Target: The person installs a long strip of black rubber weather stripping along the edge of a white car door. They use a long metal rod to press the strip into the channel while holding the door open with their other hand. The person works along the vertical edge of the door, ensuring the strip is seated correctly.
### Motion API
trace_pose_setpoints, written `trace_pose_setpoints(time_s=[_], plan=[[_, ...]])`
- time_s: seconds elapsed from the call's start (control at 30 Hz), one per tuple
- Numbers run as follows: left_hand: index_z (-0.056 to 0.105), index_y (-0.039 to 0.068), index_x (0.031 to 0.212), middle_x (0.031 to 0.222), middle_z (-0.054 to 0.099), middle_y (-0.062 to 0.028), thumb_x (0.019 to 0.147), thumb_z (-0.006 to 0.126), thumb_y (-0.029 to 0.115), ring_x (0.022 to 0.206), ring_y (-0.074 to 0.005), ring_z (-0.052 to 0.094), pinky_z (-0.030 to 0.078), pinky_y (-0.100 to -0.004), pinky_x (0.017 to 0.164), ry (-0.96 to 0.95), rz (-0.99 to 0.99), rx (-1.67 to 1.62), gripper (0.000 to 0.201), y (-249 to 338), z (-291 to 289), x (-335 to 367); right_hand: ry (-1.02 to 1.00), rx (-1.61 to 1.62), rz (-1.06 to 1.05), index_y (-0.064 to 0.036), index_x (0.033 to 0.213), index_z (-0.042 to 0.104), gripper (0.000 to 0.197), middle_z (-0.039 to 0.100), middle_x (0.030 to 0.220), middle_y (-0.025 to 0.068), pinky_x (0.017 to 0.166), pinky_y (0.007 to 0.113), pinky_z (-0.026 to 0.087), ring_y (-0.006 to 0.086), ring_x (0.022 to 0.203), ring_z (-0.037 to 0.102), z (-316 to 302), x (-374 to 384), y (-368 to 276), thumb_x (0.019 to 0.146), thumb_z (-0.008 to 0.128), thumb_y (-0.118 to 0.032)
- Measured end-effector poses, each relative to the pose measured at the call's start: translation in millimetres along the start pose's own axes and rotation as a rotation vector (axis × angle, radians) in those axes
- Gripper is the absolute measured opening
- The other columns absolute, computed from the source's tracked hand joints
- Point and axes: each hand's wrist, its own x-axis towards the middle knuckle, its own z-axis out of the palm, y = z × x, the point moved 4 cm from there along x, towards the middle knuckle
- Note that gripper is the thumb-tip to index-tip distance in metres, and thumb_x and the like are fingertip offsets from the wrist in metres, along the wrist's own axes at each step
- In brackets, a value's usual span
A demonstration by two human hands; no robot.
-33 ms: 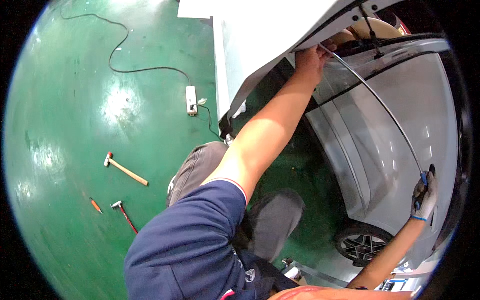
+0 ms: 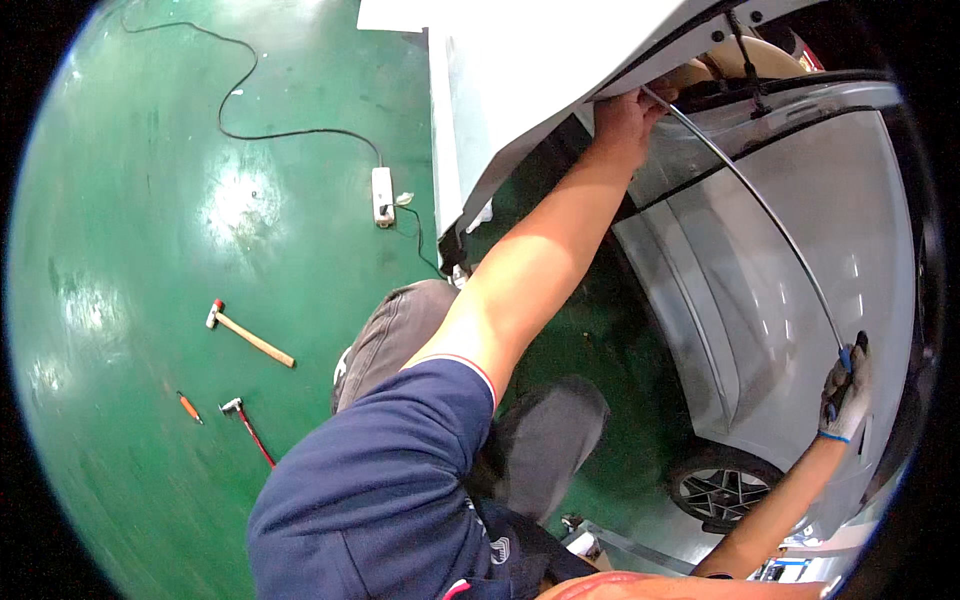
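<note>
A long, thin metal rod [image 2: 778,222] bows in a curve in front of the pale car body [image 2: 800,190]. My right hand [image 2: 847,392], in a grey and dark work glove with a blue cuff, is closed round its blue handle [image 2: 846,357] at the lower end. Up at the edge of the open white car door [image 2: 530,90], my bare left hand [image 2: 625,122] has its fingers closed about the rod's upper end. The rod's tip is hidden behind the door edge and my fingers.
On the green floor [image 2: 130,230] at left lie a wooden-handled hammer [image 2: 255,340], a red-handled hammer [image 2: 252,430] and an orange tool [image 2: 189,407]. A white power strip [image 2: 383,197] with a black cord [image 2: 290,134] lies near the door. The car's wheel [image 2: 725,490] stands at lower right.
</note>
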Motion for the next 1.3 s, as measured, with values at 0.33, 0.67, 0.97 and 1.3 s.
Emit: trace_pose_setpoints(time_s=[0.33,0.67,0.97,1.3], plan=[[0.053,0.005,0.11,0.103,0.061,-0.0105,0.094,0.054,0.018,0.095,-0.0262,0.064,0.059,-0.0401,0.079,-0.08,0.036,-0.02,0.021,6,8,0,0.037,-0.105,-0.005,-0.007,0.137,0.046,0.046,0.052,0.075,-0.0052,0.043,0.017,0.027,0.0006,0.051,0.036,15,-10,-56,0.094,0.053,-0.023],[0.052,0.006,0.115,0.106,0.063,-0.0102,0.097,0.049,0.018,0.093,-0.0268,0.065,0.057,-0.0411,0.084,-0.079,0.054,-0.057,0.022,1,-4,18,-0.028,-0.15,0.038,-0.0071,0.135,0.049,0.041,0.053,0.076,-0.0054,0.041,0.016,0.028,0.0002,0.051,0.038,9,17,-49,0.095,0.052,-0.02],[0.052,0.005,0.117,0.107,0.061,-0.0104,0.097,0.048,0.016,0.096,-0.0261,0.064,0.058,-0.0388,0.083,-0.085,0.035,-0.116,0.023,-3,-15,23,-0.09,-0.093,-0.066,-0.0057,0.135,0.048,0.044,0.05,0.074,-0.0067,0.041,0.016,0.028,0.0006,0.051,0.036,2,28,-35,0.095,0.054,-0.022],[0.048,0.003,0.12,0.113,0.058,-0.0118,0.097,0.047,0.014,0.098,-0.0278,0.063,0.056,-0.0421,0.088,-0.125,-0.022,-0.082,0.026,-7,-3,12,-0.073,-0.13,0.092,-0.009,0.133,0.051,0.04,0.055,0.079,-0.005,0.043,0.014,0.029,0.0,0.052,0.039,-17,46,-37,0.095,0.054,-0.022]])
